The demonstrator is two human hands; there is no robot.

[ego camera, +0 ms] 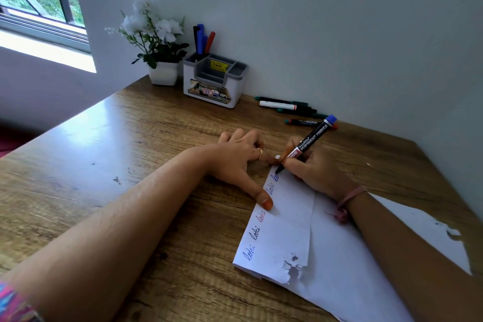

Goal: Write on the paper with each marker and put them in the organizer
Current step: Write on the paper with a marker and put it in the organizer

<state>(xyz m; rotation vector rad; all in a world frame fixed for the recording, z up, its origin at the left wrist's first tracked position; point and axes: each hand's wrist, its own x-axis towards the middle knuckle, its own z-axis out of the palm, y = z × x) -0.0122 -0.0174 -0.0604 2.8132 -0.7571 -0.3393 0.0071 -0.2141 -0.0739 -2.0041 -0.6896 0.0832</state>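
Observation:
My right hand (313, 167) grips a black marker with a blue end (309, 142), its tip touching the far left edge of the folded white paper (290, 227). Several handwritten words in blue, black and red run along that edge. My left hand (240, 159) lies flat on the table, thumb and a fingertip pressing the paper's edge. The white and grey organizer (214, 81) stands at the back by the wall, with three markers (202, 39) upright in its rear slot. Several more markers (290, 108) lie on the table by the wall.
A white pot of white flowers (159, 44) stands left of the organizer. The wooden table (130, 154) meets the wall at the back and right. A window (39, 0) is at the upper left. The paper has torn, worn patches near its front fold.

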